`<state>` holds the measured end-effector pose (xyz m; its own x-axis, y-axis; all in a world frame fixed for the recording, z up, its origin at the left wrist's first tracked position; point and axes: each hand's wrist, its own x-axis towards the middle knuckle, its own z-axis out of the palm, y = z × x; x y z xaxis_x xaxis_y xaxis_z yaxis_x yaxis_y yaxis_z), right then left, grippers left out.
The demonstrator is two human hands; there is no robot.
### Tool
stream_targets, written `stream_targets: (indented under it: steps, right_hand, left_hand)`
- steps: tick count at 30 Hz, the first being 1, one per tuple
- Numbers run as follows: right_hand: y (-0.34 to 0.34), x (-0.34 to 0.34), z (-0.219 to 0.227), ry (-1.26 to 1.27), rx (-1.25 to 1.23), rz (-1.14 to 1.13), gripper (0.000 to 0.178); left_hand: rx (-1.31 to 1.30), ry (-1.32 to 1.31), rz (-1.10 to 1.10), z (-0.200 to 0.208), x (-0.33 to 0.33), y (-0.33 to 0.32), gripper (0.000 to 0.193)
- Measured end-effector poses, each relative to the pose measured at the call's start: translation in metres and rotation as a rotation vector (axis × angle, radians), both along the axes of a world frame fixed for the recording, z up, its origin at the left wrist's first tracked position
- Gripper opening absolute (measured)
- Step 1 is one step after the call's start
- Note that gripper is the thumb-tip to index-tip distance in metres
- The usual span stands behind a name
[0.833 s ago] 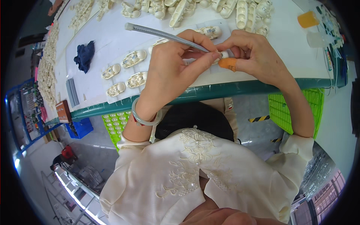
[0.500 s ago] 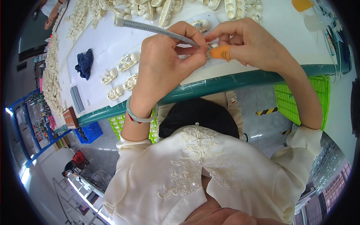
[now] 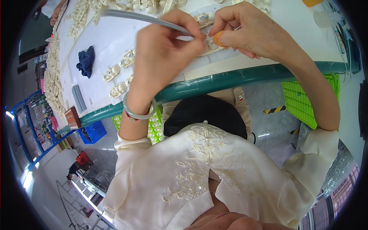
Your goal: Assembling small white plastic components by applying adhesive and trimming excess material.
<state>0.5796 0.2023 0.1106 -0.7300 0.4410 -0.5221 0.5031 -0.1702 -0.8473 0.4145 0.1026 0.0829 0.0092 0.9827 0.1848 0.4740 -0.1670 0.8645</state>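
Observation:
My left hand [image 3: 163,55] is closed around a slim grey rod-like tool [image 3: 142,17], ribbed in the earlier frame and blurred by motion now. The tool slants up to the left; its working end is hidden by my fingers. My right hand [image 3: 253,32] faces it, thumb and forefinger pinched, with an orange finger cot [image 3: 219,39] on one digit. What the pinch holds, if anything, is too small to make out. Just beneath the fingertips lies a cream oval piece [image 3: 211,48]. Another cream piece with small bluish-grey fittings [image 3: 204,18] lies beyond.
Several cream pieces [image 3: 111,73] sit left of my left forearm. A dark blue cloth [image 3: 86,62] and grey strips [image 3: 79,99] lie farther left. Heaped cream parts [image 3: 53,86] line the left side. The table has a green padded edge [image 3: 230,74]. Another person's hand [image 3: 55,15] shows far left.
Both hands have moved slightly up and apart at the fingertips, uncovering more of the cream oval piece. The tool's tail end has swung up and left.

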Motion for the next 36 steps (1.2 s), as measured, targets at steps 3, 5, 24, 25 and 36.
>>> stream_targets:
  steps: [3,5,24,25,36]
  right_hand:
    - [0.0,-0.003,-0.011,0.064,0.254,0.084,0.016]
    - [-0.002,-0.003,-0.01,0.048,0.353,0.115,0.016]
    - [0.005,-0.013,0.0,-0.038,-0.063,0.112,0.019]
    - [0.005,-0.014,0.001,-0.038,-0.065,0.112,0.019]
    - [0.012,-0.027,0.004,-0.151,-0.172,0.167,0.016]
  left_hand:
    - [-0.095,-0.218,0.164,0.018,-0.006,-0.007,0.01]
    - [-0.084,-0.146,0.139,0.016,-0.004,-0.012,0.011]
    - [-0.03,0.138,0.196,-0.001,0.012,-0.017,0.011]
    - [-0.006,0.138,0.193,-0.002,0.013,-0.017,0.012]
    - [0.049,-0.086,0.368,0.039,-0.033,-0.033,0.017]
